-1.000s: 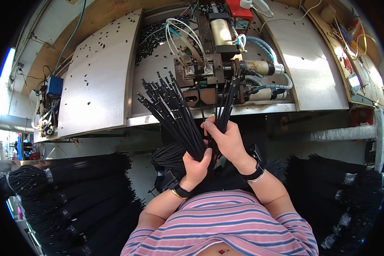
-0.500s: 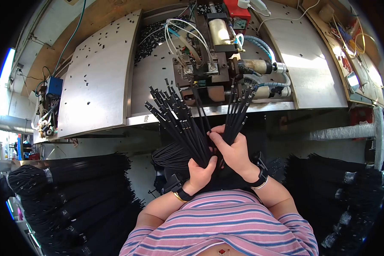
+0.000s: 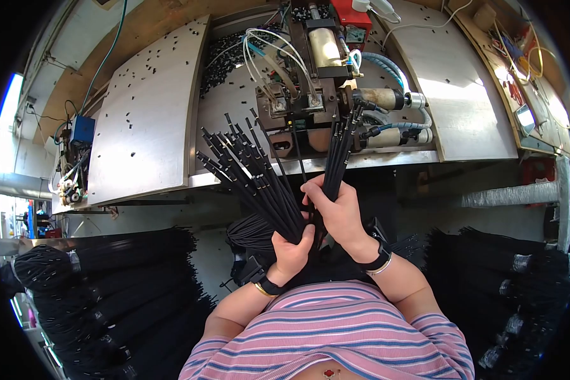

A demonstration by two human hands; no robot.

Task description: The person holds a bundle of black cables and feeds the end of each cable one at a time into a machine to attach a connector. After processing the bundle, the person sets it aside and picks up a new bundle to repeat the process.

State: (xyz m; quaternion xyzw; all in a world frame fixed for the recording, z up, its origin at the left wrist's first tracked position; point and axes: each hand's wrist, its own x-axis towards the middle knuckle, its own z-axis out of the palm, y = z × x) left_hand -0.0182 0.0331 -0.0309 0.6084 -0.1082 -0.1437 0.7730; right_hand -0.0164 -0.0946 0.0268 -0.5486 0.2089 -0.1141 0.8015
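A thick bundle of black cables (image 3: 253, 177) with pale bands near their tips fans out up and to the left. My left hand (image 3: 291, 254) is wrapped round its lower part. A smaller bundle of the same black cables (image 3: 340, 149) stands nearly upright in my right hand (image 3: 339, 214). Between thumb and forefinger of that hand is pinched a single cable (image 3: 301, 155), its upper end overlapping the front of the machine (image 3: 297, 107). The lower ends of the cables are hidden behind my hands.
Small black pieces (image 3: 225, 60) lie scattered over the metal worktop (image 3: 142, 114). Large stacks of black cables hang at the left (image 3: 107, 285) and right (image 3: 487, 291). A coil of black cable (image 3: 256, 233) sits below the bench edge. Air hoses (image 3: 386, 66) run to the machine.
Both hands and their bundles have shifted slightly left. The single cable pinched by my right hand now stands separate from the left bundle, more upright, in front of the machine.
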